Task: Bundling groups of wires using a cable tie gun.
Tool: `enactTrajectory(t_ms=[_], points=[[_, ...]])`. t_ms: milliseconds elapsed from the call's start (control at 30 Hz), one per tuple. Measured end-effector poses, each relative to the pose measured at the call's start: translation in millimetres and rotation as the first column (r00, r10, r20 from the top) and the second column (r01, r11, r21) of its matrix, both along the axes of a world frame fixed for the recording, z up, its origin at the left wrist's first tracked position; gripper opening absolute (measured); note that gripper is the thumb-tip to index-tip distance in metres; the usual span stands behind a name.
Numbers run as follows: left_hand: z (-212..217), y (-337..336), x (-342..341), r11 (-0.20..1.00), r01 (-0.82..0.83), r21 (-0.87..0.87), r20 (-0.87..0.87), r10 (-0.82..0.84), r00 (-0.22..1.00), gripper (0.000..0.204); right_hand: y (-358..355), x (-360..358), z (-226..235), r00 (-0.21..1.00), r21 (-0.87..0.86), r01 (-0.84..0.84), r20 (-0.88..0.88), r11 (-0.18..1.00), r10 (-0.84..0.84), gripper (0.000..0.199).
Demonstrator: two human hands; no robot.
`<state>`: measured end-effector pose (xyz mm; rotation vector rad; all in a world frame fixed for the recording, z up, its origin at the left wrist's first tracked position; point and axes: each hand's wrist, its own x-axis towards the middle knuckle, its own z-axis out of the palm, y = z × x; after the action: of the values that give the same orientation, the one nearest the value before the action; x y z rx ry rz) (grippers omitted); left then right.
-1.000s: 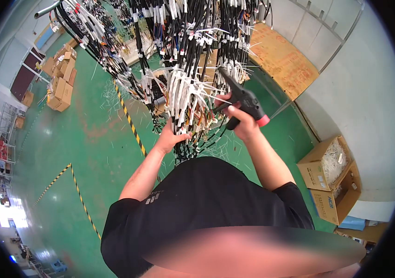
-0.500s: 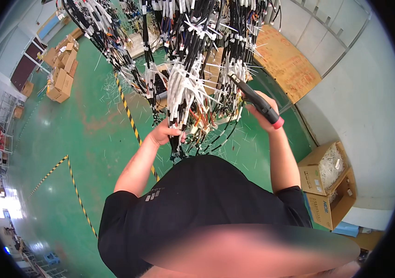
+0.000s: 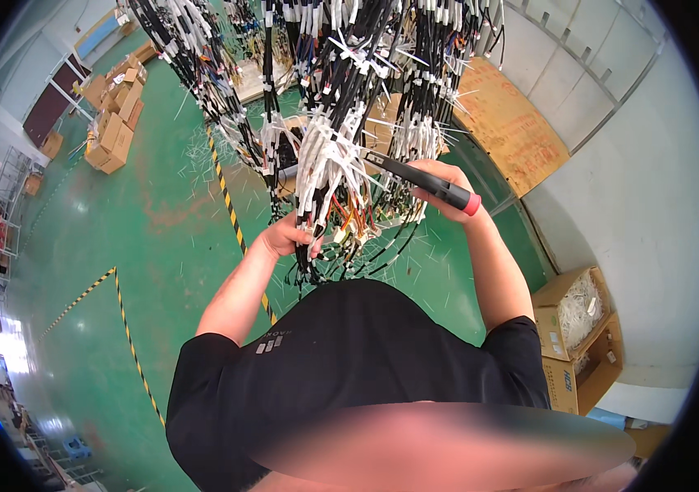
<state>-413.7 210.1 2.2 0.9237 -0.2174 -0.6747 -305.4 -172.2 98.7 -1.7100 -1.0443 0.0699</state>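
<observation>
Harness: big hanging mass of black cables (image 3: 341, 90) with white wrapped ends and white cable ties sticking out; it fills the upper middle of the view, above and in front of the person; a lower bundle of white connectors (image 3: 326, 168) hangs between the two hands
Left hand: the left hand (image 3: 288, 236) is raised to the underside of the harness; the fingers are closed on a thin strand of black wires at the bottom of the white bundle; the forearm comes up from the lower left
Right hand: the right hand (image 3: 440, 187) is closed around a black tool with a red end (image 3: 423, 179); the red end points to the right, away from the harness; the black tip reaches left into the white connectors and seems to touch them, but the exact contact I cannot tell
Loose wires: some orange and black thin wires (image 3: 349, 223) hang under the bundle, just beside the left hand
Floor: green floor (image 3: 161, 213) with a yellow-black striped line (image 3: 230, 205); many small white cut pieces lie on it under the harness
Boxes: open cardboard boxes (image 3: 579, 336) stand at the right near the white wall; more cardboard boxes (image 3: 116, 107) are far at the upper left
Board: a brown board (image 3: 513, 123) leans at the upper right, behind the harness
</observation>
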Motion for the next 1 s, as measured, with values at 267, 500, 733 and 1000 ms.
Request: enactTrajectory(t_ms=[267, 500, 733, 1000], points=[[0, -2, -3, 0.998, -0.026, 0.062, -0.032, 0.028, 0.999, 0.062, 9, -8, 12, 0.966, -0.083, 0.055, 0.256, 0.995, -0.032, 0.042], [-1, -1, -1, 0.995, 0.022, 0.099, -0.004, -0.022, 1.000, 0.038, 12, -34, 20, 0.943, -0.268, 0.266, 0.271, 0.926, -0.192, 0.020], [-2, 2, 0, 0.999, -0.016, 0.052, -0.028, 0.017, 0.999, 0.042, -8, -35, 11, 0.889, -0.054, 0.303, 0.375, 0.951, -0.262, 0.040], [2, -12, -1, 0.984, -0.057, 0.171, -0.001, 0.058, 0.998, 0.036, -15, -45, 45, 0.966, -0.134, 0.220, 0.165, 0.966, -0.198, 0.045]])
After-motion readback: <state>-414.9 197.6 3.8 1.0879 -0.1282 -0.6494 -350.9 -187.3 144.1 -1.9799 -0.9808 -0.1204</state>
